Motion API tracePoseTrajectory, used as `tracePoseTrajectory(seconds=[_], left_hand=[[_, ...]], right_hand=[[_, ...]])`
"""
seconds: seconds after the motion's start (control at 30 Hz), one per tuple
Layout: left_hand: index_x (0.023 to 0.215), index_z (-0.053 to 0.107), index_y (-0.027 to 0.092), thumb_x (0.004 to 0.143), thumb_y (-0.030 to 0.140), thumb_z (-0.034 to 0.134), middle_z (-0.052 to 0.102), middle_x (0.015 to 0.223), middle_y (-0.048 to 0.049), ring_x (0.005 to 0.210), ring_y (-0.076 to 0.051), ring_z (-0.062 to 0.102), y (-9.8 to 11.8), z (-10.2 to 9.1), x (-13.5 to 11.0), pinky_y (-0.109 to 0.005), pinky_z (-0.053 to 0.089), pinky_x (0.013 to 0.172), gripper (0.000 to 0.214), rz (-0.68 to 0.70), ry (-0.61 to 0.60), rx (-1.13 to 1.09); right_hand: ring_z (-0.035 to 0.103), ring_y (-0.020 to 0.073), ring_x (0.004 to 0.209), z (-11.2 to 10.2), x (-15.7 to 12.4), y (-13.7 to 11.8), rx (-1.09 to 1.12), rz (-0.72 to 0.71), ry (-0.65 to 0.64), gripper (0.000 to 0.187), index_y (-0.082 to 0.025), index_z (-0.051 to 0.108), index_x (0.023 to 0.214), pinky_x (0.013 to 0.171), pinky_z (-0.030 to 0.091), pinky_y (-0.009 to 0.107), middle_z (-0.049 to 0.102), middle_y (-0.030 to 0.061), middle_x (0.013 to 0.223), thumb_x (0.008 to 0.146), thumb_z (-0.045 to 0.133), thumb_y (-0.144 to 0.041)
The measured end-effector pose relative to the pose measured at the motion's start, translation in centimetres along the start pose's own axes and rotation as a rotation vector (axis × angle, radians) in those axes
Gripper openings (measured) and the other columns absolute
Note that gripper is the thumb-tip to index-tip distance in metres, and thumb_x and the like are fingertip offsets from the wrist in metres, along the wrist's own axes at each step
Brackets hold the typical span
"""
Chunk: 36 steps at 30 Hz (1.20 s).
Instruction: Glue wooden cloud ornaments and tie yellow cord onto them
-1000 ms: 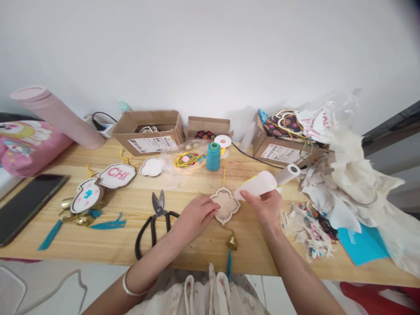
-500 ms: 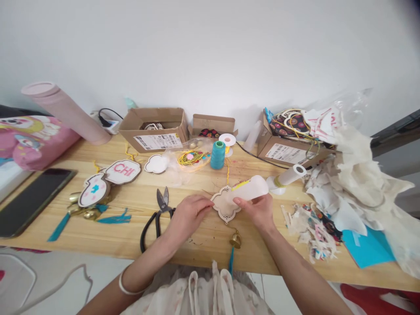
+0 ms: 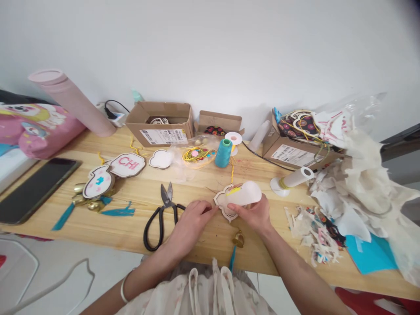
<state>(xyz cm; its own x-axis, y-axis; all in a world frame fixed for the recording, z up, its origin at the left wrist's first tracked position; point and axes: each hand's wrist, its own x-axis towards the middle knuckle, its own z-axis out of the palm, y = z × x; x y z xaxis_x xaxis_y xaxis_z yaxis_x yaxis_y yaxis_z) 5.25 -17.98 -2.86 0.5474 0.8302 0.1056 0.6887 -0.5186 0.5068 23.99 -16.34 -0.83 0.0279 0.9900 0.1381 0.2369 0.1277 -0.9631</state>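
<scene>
My right hand (image 3: 256, 215) is wrapped round a white squeeze bottle (image 3: 245, 194) with a yellow label. It lies tilted low over a cloud-shaped wooden ornament (image 3: 222, 203) with a dark outlined rim and covers part of it; its tip cannot be made out. At the ornament's left edge, the closed fingertips of my left hand (image 3: 196, 222) hold the rim. A yellow cord runs up from the ornament's top. Below it hang a brass bell (image 3: 238, 238) and a blue tassel (image 3: 232, 258). Black-handled scissors (image 3: 166, 202) lie open beside my left hand.
Behind stand a teal thread spool (image 3: 223, 154), a cardboard box (image 3: 158, 127) and a fuller box (image 3: 290, 153). Fabric scraps (image 3: 311, 232) and white cloth (image 3: 367, 175) lie right. Finished ornaments (image 3: 127, 165), bells and a phone (image 3: 36, 188) lie left.
The bottle in my right hand has moved left and lower across the ornament. My left fingers stay at its edge. The whole view has shifted slightly.
</scene>
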Motion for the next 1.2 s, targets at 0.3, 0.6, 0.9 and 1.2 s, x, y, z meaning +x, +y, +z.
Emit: tracePoseTrajectory(seconds=[0.3,0.6,0.9,1.2], left_hand=[[0.112,0.051,0.023,0.087,0.020,0.035,0.053,0.093,-0.0032,0.089,-0.016,0.044,0.4,0.1,-0.1,-0.030,0.037,0.081,0.030,-0.001,-0.002,0.012],[0.114,0.050,0.026,0.087,0.016,0.036,0.054,0.093,-0.0029,0.088,-0.016,0.045,-0.4,0.8,-0.2,-0.030,0.039,0.080,0.033,0.050,0.052,-0.002],[0.115,0.050,0.024,0.086,0.017,0.036,0.054,0.094,-0.0030,0.089,-0.016,0.046,-0.3,0.6,-0.2,-0.031,0.040,0.081,0.033,0.048,0.065,-0.030],[0.115,0.050,0.025,0.085,0.016,0.038,0.055,0.095,-0.0029,0.089,-0.016,0.047,-0.5,0.9,-0.3,-0.032,0.041,0.081,0.033,0.044,0.066,0.001]], right_hand=[[0.062,0.0207,0.076,-1.4,-0.1,1.0,0.058,-0.008,0.126,0.035,-0.015,0.062,0.084,0.070,0.051,0.034,0.067,0.0063,0.082,0.053,0.074,-0.025],[0.063,0.0226,0.067,-3.0,1.0,0.5,0.027,0.123,0.362,0.033,-0.013,0.062,0.070,0.063,0.051,0.036,0.067,0.0072,0.070,0.047,0.075,-0.033],[0.061,0.0220,0.068,-2.5,0.7,0.0,-0.181,0.027,0.319,0.032,-0.013,0.062,0.072,0.065,0.050,0.035,0.067,0.0072,0.074,0.052,0.072,-0.035],[0.061,0.0215,0.070,-2.4,0.5,-0.2,-0.336,-0.068,0.288,0.031,-0.017,0.062,0.075,0.067,0.050,0.035,0.066,0.0051,0.075,0.052,0.072,-0.035]])
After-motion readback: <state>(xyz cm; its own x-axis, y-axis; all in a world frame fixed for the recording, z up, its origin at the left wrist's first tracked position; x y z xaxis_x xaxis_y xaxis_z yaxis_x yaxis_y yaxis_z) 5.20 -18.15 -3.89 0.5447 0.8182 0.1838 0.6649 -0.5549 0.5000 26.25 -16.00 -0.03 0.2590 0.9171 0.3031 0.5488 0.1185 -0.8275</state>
